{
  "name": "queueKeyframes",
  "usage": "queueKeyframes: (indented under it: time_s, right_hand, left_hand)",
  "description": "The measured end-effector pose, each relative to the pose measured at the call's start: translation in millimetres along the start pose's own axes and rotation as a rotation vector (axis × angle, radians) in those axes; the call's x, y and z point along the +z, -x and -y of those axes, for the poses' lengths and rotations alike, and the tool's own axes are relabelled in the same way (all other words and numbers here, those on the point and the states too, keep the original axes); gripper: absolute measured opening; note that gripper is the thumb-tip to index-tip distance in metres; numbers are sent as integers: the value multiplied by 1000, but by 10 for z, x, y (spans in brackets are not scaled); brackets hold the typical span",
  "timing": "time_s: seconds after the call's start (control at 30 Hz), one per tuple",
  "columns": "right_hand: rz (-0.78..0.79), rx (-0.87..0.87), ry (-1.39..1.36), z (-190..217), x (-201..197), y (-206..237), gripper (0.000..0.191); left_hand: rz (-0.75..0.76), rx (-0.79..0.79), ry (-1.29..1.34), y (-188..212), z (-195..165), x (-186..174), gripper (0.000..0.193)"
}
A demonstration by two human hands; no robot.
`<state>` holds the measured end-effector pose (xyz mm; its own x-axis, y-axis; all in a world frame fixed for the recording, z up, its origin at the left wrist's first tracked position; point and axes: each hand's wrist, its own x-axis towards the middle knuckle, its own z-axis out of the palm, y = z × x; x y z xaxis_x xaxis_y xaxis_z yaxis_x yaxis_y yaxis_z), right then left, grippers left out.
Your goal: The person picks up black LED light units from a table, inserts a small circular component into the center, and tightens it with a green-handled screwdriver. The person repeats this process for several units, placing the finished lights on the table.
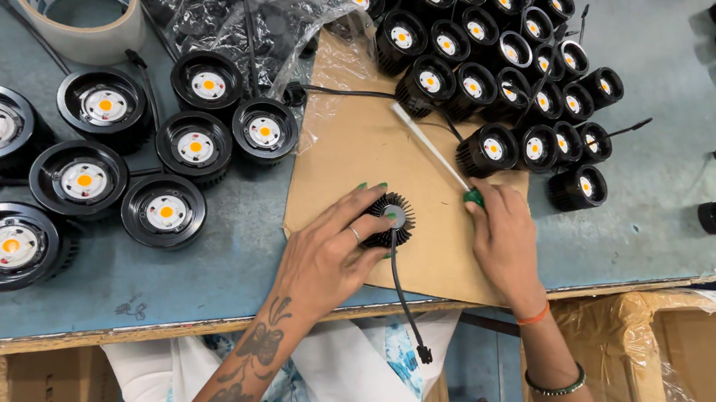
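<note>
Heatsink (389,220) is gripped by the left hand (328,256) on cardboard (350,146) near the table's front edge, steadied for work; a green-handled tool (436,155) is clasped by the right hand (501,237), kept ready alongside.

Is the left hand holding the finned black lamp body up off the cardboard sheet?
No: the left hand grips the finned black lamp body as it rests on the cardboard sheet, its cable trailing over the table edge.
</note>
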<state>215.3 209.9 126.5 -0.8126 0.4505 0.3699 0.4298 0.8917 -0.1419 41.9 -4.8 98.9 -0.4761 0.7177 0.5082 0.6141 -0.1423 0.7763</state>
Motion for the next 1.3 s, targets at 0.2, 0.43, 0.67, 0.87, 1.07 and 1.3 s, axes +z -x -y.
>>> queueKeyframes:
  time_s: [0.2,0.43,0.67,0.87,1.07,1.3]
  right_hand:
    - [-189,354,-1497,115,-233,-72,23]
    - [-227,118,-2003,555,-306,-269,45]
    - [-172,-79,-1702,851,133,-461,49]
    - [-85,-63,-1677,862,119,-541,46]
    - [-72,-92,-1670,850,109,-536,46]
    - [-82,-110,-1691,819,143,-514,47]
  left_hand:
    - [17,-50,10,-16,-31,-8,34]
    - [22,-45,-7,-16,-53,-23,35]
    - [-1,-12,4,-30,-50,-53,37]
    - [-20,20,131,-31,-17,-197,34]
    - [21,-210,291,-262,79,-85,15]
    - [191,-234,237,-456,165,-105,33]
